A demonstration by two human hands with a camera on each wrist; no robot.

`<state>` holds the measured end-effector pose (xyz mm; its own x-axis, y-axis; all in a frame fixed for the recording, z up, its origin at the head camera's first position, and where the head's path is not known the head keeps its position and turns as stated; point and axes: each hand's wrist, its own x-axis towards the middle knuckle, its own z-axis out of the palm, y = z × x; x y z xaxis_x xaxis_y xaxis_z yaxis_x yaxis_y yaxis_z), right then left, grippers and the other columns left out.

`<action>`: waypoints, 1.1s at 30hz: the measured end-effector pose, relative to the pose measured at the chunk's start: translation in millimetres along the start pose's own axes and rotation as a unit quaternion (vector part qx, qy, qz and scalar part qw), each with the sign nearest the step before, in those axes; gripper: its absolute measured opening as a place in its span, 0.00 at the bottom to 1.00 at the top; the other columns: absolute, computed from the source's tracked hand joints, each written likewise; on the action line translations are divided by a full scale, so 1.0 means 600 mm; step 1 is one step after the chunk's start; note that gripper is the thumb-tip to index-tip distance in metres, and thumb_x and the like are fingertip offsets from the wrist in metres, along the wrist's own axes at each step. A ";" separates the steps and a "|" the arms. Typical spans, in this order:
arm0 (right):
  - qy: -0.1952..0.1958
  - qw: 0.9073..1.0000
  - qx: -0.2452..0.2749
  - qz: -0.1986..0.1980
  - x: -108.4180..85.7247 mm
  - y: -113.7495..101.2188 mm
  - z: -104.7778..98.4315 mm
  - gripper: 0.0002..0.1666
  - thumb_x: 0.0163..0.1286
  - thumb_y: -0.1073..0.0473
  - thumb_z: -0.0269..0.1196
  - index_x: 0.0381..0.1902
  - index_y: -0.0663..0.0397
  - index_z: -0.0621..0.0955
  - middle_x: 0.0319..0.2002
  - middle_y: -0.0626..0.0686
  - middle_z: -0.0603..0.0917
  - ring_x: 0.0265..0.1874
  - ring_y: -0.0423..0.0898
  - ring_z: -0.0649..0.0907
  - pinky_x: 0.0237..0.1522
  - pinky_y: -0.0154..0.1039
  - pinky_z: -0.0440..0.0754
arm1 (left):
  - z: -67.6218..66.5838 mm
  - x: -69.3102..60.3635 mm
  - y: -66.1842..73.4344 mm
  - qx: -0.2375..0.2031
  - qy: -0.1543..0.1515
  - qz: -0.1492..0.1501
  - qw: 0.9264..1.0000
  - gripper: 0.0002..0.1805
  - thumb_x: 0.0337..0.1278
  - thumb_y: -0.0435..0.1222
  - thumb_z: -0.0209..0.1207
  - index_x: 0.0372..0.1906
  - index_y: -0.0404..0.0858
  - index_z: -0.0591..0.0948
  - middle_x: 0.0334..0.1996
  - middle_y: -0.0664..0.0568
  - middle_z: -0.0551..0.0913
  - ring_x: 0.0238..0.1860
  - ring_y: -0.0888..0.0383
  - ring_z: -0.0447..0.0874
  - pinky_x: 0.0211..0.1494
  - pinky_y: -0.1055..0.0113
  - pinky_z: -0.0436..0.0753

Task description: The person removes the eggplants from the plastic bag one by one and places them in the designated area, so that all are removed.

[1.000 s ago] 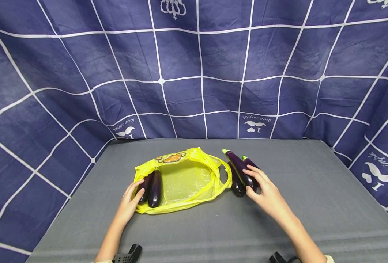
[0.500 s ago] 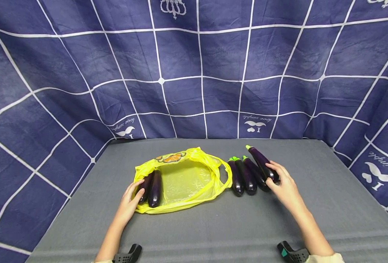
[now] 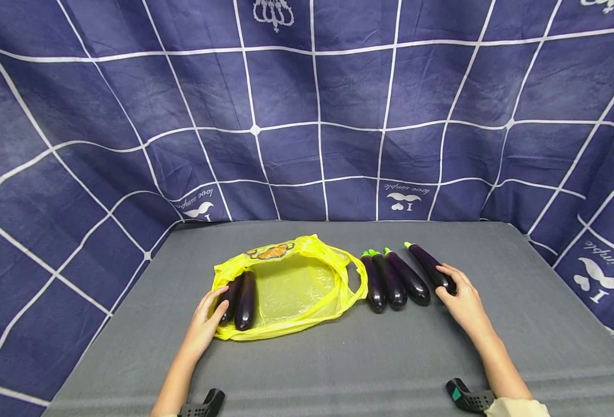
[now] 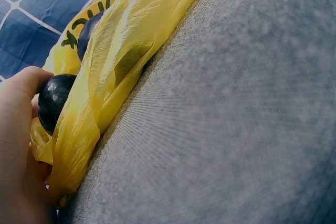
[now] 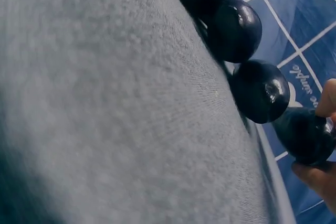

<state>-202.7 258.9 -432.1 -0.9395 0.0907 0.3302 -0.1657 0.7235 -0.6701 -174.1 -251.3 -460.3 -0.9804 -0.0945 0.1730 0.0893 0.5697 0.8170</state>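
Note:
A yellow plastic bag (image 3: 296, 289) lies with its mouth gaping on the grey table. Two dark purple eggplants are inside at its left end. My left hand (image 3: 202, 318) grips the outer eggplant (image 4: 55, 100) at the bag's left edge; the other eggplant (image 3: 246, 304) lies beside it. To the bag's right, three eggplants form a row: one nearest the bag (image 3: 373, 286), a middle one (image 3: 390, 281) and a right one (image 3: 410, 281). Beyond them, my right hand (image 3: 463, 301) holds another eggplant (image 3: 426, 263) by its rounded end, its green stem pointing away.
A blue curtain (image 3: 359, 98) with white lines hangs behind the table and along both sides. The grey tabletop (image 3: 327, 376) stretches in front of the bag and the eggplants. The bag's handle loop (image 3: 359, 278) reaches the nearest eggplant of the row.
My right hand has carried its eggplant rightward from over the other eggplants and lowered it to the right of the row, uncovering the three. My left hand and the bag stay put.

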 end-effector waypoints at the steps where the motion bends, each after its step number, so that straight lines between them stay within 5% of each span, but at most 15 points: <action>1: -0.002 1.000 0.004 0.003 0.000 0.003 0.000 0.25 0.59 0.65 0.53 0.57 0.58 0.71 0.61 0.64 0.67 0.60 0.66 0.66 0.52 0.57 0.64 | 0.000 0.000 0.000 0.001 0.001 0.000 1.000 0.22 0.65 0.44 0.47 0.60 0.39 0.68 0.65 0.36 0.59 0.67 0.38 0.52 0.63 0.37 0.52; 6: -0.006 1.000 0.027 0.004 0.001 0.013 0.006 0.25 0.61 0.65 0.53 0.57 0.58 0.71 0.62 0.64 0.67 0.61 0.65 0.65 0.52 0.54 0.63 | 0.001 0.002 0.000 0.001 0.004 0.006 1.000 0.22 0.65 0.44 0.48 0.60 0.39 0.68 0.65 0.37 0.59 0.67 0.38 0.53 0.64 0.37 0.52; 14: -0.005 1.000 0.023 -0.013 -0.004 0.027 0.016 0.24 0.60 0.66 0.53 0.56 0.57 0.72 0.60 0.63 0.68 0.57 0.60 0.69 0.41 0.27 0.61 | 0.000 0.002 0.001 0.001 0.001 0.008 1.000 0.22 0.65 0.43 0.48 0.61 0.39 0.68 0.65 0.37 0.59 0.67 0.38 0.52 0.64 0.37 0.52; 23: -0.009 0.999 0.030 -0.016 -0.008 0.030 0.021 0.24 0.59 0.67 0.54 0.56 0.56 0.72 0.60 0.63 0.68 0.53 0.56 0.69 0.40 0.24 0.60 | 0.001 0.002 0.001 -0.004 0.002 0.013 1.000 0.22 0.65 0.43 0.48 0.60 0.39 0.69 0.64 0.37 0.61 0.67 0.39 0.54 0.64 0.39 0.53; 26: -0.016 0.999 0.034 -0.013 -0.009 0.030 0.022 0.24 0.59 0.68 0.53 0.56 0.57 0.71 0.61 0.63 0.67 0.55 0.59 0.69 0.42 0.27 0.62 | 0.001 0.002 0.000 -0.005 0.004 0.017 1.000 0.21 0.65 0.42 0.48 0.60 0.38 0.69 0.63 0.37 0.62 0.66 0.39 0.55 0.63 0.39 0.54; 33: -0.025 0.999 0.044 -0.005 -0.010 0.033 0.026 0.24 0.60 0.67 0.51 0.57 0.56 0.70 0.62 0.63 0.66 0.61 0.64 0.64 0.54 0.56 0.61 | 0.000 0.001 -0.002 -0.001 0.002 0.010 1.000 0.22 0.64 0.42 0.48 0.60 0.39 0.69 0.64 0.38 0.61 0.67 0.39 0.54 0.63 0.39 0.54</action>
<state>-205.0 262.2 -457.7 -0.9510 0.0485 0.3052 -0.1986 0.6608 -0.7238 -174.5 -251.9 -460.9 -0.9777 -0.0874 0.1912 0.1082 0.5702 0.8143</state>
